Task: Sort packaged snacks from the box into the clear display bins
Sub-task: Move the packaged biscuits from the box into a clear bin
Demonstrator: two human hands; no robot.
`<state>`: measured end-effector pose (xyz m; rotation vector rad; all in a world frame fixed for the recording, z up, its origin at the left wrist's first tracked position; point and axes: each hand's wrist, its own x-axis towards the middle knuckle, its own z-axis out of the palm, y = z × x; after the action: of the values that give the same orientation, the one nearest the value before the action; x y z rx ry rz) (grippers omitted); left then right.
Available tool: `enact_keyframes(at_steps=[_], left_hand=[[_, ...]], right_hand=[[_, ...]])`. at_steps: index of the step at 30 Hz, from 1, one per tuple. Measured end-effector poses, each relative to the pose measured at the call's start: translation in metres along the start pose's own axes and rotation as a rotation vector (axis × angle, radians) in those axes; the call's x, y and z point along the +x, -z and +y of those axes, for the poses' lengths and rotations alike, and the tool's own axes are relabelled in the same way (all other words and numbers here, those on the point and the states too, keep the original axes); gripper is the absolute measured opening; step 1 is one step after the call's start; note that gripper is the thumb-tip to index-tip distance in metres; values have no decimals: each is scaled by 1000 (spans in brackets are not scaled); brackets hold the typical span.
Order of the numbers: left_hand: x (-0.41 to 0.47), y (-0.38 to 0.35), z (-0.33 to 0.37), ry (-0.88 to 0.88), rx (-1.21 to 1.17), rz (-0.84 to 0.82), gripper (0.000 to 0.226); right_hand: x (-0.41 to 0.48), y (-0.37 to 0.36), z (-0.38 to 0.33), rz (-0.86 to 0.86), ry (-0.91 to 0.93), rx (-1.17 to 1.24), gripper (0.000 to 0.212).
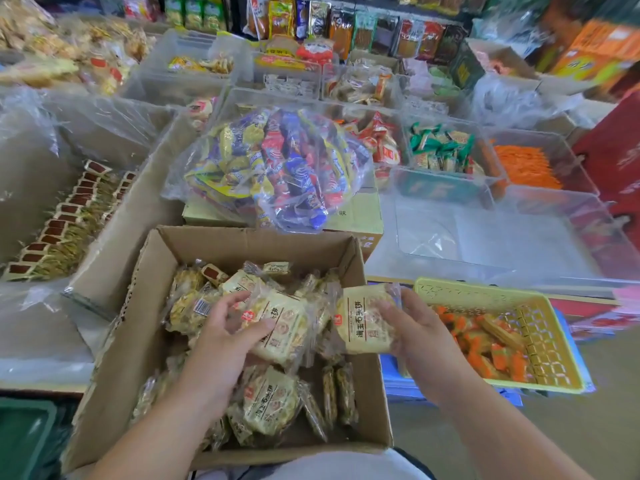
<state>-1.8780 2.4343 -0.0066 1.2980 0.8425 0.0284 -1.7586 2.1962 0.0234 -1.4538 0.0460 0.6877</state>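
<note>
An open cardboard box (pixel 138 348) sits in front of me, holding several pale yellow packaged biscuit snacks (pixel 270 403). My left hand (pixel 221 337) is inside the box, fingers closed around one snack pack (pixel 284 327). Over the box's right edge, my right hand (pixel 412 327) grips another identical snack pack (pixel 363 320), held upright. A clear display bin (pixel 114 216) at the left holds rows of the same kind of packs (pixel 62 230). Another clear bin (pixel 485 237) lies at the right.
A large clear bag of colourful snacks (pixel 280 168) rests on a carton behind the box. A yellow plastic basket (pixel 547 327) with orange packs sits at the right. Further bins with green, red and orange snacks (pixel 440 147) line the back, with hanging packets above.
</note>
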Motion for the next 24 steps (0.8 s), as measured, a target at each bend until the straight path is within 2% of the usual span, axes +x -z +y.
enact_keyframes(at_steps=[3,8,12,16,19,21,24], left_hand=[[-3,-31,5,40,-189,-32,69],[-11,-84,8,47,-235,-15,42],[-17,-130,8,58,-341,83,47],[-30,-181,7,10,-353,189,53],[-36,-221,2,-8,-346,279,42],[-39,-244,0,3,-363,296,39],[-39,-271,0,24,-384,270,41]], right_hand=[[6,18,-8,-75,-9,110,29],[33,61,-15,-213,24,157,37],[65,110,-28,-209,-2,124,34],[88,156,-41,-355,-69,171,31],[95,181,-46,-463,-131,198,38],[96,190,-46,-472,-107,142,34],[97,196,-44,-299,57,-234,21]])
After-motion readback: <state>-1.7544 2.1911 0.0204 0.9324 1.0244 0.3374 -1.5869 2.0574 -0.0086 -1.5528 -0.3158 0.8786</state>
